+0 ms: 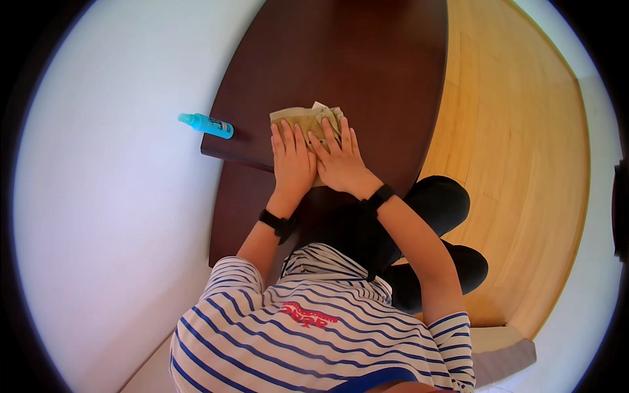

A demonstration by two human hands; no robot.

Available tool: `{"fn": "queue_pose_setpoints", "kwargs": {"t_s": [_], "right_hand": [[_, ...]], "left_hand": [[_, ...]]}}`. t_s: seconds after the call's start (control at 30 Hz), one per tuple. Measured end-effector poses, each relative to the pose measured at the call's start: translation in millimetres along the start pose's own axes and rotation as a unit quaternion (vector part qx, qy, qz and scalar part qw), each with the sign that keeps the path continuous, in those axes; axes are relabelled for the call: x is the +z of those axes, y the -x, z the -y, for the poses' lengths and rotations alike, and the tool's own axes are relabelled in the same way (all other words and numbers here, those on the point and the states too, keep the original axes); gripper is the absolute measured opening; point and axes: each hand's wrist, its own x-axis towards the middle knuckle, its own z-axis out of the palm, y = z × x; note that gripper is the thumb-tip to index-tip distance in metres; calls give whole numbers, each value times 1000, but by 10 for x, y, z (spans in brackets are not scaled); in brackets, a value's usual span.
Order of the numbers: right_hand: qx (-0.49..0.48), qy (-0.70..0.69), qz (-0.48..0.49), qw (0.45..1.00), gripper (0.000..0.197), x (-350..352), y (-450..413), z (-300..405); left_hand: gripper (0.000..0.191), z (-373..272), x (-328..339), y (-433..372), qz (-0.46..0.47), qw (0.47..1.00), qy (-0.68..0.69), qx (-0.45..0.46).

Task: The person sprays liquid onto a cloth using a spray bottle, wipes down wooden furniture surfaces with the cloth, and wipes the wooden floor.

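A folded tan cloth item (304, 117) lies on the dark brown wooden table (373, 73), close to its near edge. My left hand (293, 159) rests palm down on the left part of the cloth, fingers stretched out. Beside it, my right hand (340, 159) lies flat on the right part, its thumb near the left hand. Small dark dots show on the cloth between the hands. At its upper right the fabric is bunched, and a small white piece (319, 105) sticks out there. The palms hide much of the lower part.
A turquoise spray bottle (214, 126) stands at the table's left edge, by the white wall (123, 147). A lower dark wooden surface (236, 206) sits nearer me on the left. My legs (437, 206) are at the right, over the light wooden floor (516, 147).
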Motion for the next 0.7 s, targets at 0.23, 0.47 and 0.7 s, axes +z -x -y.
{"fn": "queue_pose_setpoints", "kwargs": {"t_s": [0.23,0.47,0.7], "right_hand": [[-10,6,22,1000,57,-34,-692,-266],[55,16,12,998,55,278,-1569,-503],[83,13,1,996,54,296,-1965,-755]], "left_hand": [[56,403,330,-561,-39,999,1,6],[72,897,806,-1452,93,985,43,-136],[80,978,934,-2105,216,957,47,-188]]}}
